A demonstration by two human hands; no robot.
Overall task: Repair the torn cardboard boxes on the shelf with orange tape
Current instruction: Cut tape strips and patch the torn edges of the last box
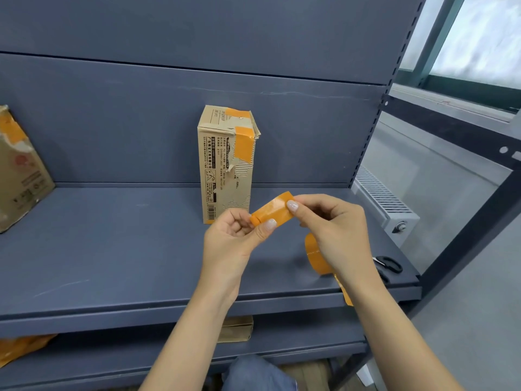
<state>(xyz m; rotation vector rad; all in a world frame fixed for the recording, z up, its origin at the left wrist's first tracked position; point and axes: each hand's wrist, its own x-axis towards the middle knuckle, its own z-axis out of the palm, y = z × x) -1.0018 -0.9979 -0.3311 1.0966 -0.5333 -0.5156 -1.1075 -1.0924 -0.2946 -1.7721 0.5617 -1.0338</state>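
A tall torn cardboard box (225, 170) stands upright on the blue shelf (112, 249), with orange tape patches on its top and upper right edge and torn paper lower down. Just in front of it I hold a cut strip of orange tape (277, 211) between both hands. My left hand (236, 238) pinches its lower left end and my right hand (327, 218) pinches its upper right end. The orange tape roll (315, 255) lies on the shelf, partly hidden behind my right wrist.
Black scissors (390, 263) lie at the shelf's right edge. Another taped cardboard box (19, 170) leans at the far left. A small box (238, 328) and orange material (19, 348) sit on the lower shelf. A radiator and window lie right.
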